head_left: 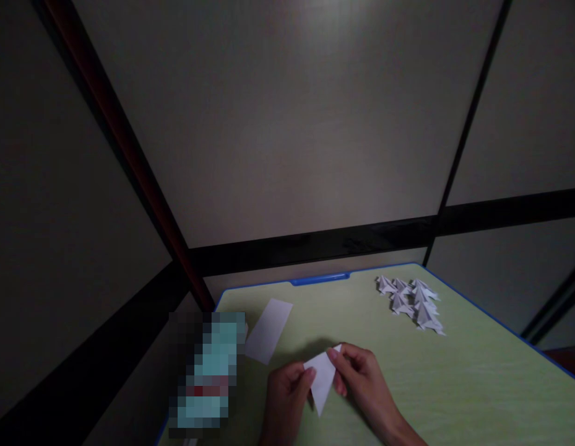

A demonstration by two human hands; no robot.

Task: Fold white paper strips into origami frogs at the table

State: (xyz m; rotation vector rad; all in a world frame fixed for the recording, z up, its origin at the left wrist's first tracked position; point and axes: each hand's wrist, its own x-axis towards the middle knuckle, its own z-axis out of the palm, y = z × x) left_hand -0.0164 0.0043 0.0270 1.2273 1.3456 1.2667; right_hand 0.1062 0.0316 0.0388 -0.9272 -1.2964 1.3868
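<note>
View: head camera, looking forward and down.
Worktop: light green wood-grain worktop [458, 384] with thin blue edging; near edge out of frame.
Folded sheet: small white folded paper piece [322, 379], roughly triangular, one point directed toward the near edge; held between the two hands, about midway between the left and right edges.
Left hand: left hand [286, 385] pinches the folded piece at its left side, thumb on the upper face.
Right hand: right hand [361, 367] pinches the folded piece at its upper right corner between thumb and fingers.
Flat sheet: white rectangular paper sheet [270, 329], lying flat and slanted near the left edge, beyond the left hand.
Finished-shape cluster: grey-white pleated paper shapes [425, 314], at least five, grouped close together near the far right corner; exact count unclear.
Left-edge item: teal elongated item with a red band [211, 365], beside the flat sheet along the left edge; pixelated, identity unreadable.
Far-edge fitting: blue plastic strip [320, 279], set at the middle of the far edge.
Background: pale panels [310, 136] with dark horizontal bands, beyond the far edge.
</note>
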